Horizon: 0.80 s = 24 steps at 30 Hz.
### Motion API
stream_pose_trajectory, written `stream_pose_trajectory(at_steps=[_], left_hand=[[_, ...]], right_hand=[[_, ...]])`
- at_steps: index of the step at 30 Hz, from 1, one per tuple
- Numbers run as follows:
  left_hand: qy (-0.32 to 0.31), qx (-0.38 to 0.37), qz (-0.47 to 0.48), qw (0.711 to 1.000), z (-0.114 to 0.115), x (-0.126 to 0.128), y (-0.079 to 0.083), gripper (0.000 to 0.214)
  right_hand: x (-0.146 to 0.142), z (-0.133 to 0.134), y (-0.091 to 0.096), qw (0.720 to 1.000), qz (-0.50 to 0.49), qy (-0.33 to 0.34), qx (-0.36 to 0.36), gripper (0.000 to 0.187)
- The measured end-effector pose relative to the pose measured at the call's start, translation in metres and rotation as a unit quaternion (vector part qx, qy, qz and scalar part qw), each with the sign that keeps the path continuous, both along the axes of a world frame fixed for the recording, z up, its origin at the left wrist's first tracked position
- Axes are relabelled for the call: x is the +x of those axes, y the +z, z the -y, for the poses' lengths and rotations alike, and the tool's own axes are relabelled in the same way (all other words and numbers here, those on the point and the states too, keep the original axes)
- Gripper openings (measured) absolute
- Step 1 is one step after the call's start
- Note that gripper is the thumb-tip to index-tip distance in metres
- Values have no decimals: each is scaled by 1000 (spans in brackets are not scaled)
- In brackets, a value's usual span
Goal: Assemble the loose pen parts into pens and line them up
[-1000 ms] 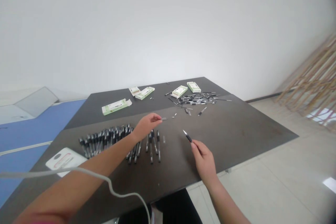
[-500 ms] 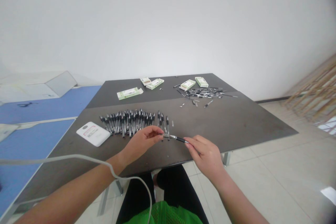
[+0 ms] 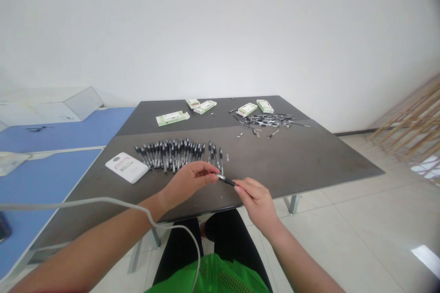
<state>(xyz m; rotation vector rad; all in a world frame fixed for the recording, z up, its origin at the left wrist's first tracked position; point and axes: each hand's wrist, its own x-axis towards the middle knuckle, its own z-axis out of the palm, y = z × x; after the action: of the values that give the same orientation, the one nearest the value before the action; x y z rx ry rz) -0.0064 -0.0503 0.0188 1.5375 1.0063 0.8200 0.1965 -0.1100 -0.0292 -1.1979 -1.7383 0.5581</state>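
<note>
Both hands hold a short black pen (image 3: 226, 180) above the front of the dark table, my left hand (image 3: 190, 184) pinching its near end and my right hand (image 3: 256, 201) the other. Where my left fingertips meet the pen, the tip is hidden. Just behind my left hand lies a tight row of several black-and-clear pens (image 3: 173, 154). A loose heap of pens and pen parts (image 3: 264, 122) sits farther back on the right.
Several pale green-and-white pen boxes (image 3: 172, 118) lie at the table's far side. A white rounded box (image 3: 126, 167) rests left of the pen row. A grey cable (image 3: 103, 201) crosses my left forearm. Blue desks stand left; a wooden rack (image 3: 409, 128) leans right.
My hands have come together from apart, and both now hold the pen. The view has tilted level and lowered, showing more of my lap and the floor.
</note>
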Motion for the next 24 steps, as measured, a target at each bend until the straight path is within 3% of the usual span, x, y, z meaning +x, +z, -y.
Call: stream_pose_trajectory(at_steps=[4, 9, 12, 16, 24], left_hand=[[7, 3, 9, 1000, -3, 0, -5, 20], [71, 0, 1, 997, -8, -12, -34, 32], [139, -5, -2, 990, -12, -24, -56, 34], [199, -5, -7, 980, -13, -34, -73, 36], [198, -6, 2, 980, -8, -31, -76, 34]], right_hand=[[-9, -5, -6, 992, -95, 13, -81, 26], [-6, -17, -25, 972, -141, -50, -182, 31], [4, -35, -41, 972, -37, -116, -199, 35], [3, -63, -55, 965, 120, -133, -190, 39], [-39, -89, -55, 954, 209, -125, -176, 33]])
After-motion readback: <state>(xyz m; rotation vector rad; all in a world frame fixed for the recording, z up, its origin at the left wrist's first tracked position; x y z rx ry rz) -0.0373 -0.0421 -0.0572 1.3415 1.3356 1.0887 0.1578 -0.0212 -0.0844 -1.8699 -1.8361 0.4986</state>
